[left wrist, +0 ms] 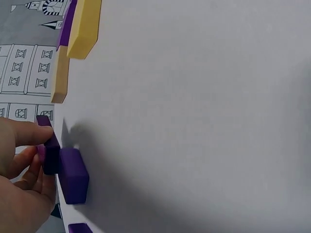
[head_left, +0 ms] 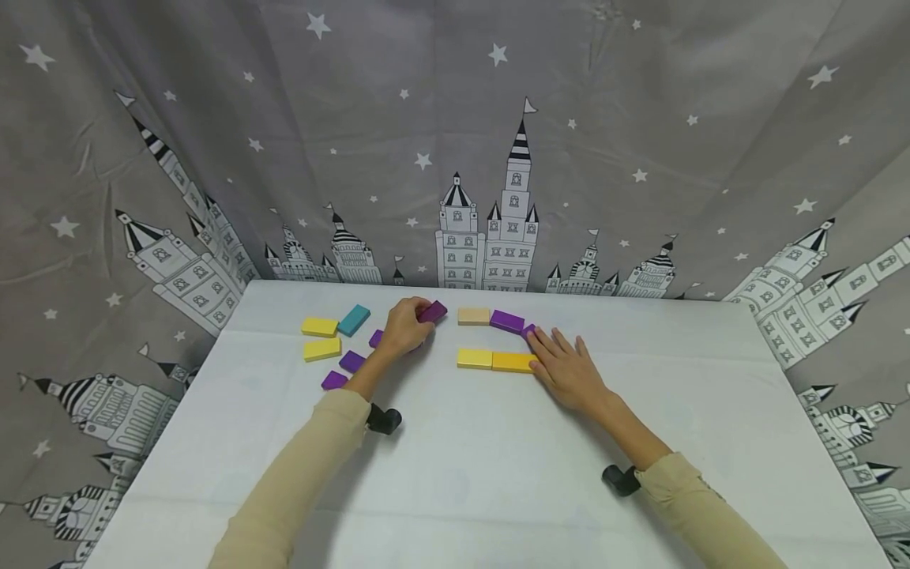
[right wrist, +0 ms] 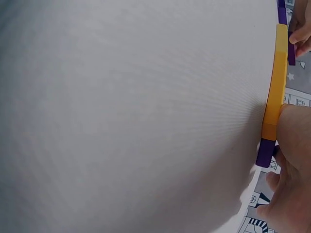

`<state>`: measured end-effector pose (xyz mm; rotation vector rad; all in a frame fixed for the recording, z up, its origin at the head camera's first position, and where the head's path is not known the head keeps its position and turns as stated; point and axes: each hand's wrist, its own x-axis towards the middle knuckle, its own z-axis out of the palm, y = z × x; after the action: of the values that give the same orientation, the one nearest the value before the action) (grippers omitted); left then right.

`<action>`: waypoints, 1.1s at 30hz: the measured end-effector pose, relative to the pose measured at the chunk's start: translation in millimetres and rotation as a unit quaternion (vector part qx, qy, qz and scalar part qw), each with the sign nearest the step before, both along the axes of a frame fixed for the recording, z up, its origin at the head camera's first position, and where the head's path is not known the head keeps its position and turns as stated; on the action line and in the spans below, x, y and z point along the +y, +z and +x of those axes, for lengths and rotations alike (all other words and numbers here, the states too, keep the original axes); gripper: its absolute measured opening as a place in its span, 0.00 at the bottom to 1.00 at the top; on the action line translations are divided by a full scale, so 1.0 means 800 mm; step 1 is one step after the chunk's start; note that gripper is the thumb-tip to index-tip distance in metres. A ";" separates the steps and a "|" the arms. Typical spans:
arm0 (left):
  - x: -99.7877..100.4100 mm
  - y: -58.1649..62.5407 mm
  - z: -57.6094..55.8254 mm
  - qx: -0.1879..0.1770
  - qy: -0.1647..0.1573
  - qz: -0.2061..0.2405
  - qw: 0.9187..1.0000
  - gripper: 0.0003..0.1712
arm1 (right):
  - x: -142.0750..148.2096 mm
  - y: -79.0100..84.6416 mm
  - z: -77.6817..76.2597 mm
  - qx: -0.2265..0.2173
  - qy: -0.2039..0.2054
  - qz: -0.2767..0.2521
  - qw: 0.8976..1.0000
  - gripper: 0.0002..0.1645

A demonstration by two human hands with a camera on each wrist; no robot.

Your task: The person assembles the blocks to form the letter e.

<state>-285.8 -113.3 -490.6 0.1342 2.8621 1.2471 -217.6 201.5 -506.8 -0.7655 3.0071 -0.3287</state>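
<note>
Loose blocks (head_left: 322,349) L of grip (yellow, teal, purple). L hand (head_left: 404,329) pinching dark purple block (head_left: 432,312); block rows (head_left: 512,362) R of it. R hand (head_left: 565,369) at their far end, fingers laid out, no grasp. Prob placing step; next move calls for steady L pinch.

Head view: right hand (head_left: 570,375) partly hid a purple block (head_left: 528,331) at its fingertips; bottom edge cut off both sleeves (head_left: 295,482).

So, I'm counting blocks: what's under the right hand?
Beside the right hand, a purple block and an orange block partly show; whatever the hand covers can't be seen.
</note>
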 end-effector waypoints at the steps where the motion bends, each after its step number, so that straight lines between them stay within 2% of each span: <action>1: 0.002 -0.001 0.000 -0.001 -0.002 0.000 1.000 0.26 | 0.000 0.000 0.000 0.000 0.000 0.000 1.000 0.35; 13: 0.015 -0.011 0.003 -0.011 -0.007 -0.023 1.000 0.23 | -0.001 -0.003 -0.001 -0.002 -0.001 -0.002 1.000 0.35; 33: 0.018 -0.011 0.002 -0.020 -0.032 -0.055 0.998 0.24 | -0.002 0.001 -0.001 0.002 0.001 -0.003 1.000 0.34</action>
<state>-284.0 -98.7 -499.5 0.1936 2.8592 1.0663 -218.1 200.0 -505.9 -0.7694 3.0105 -0.3359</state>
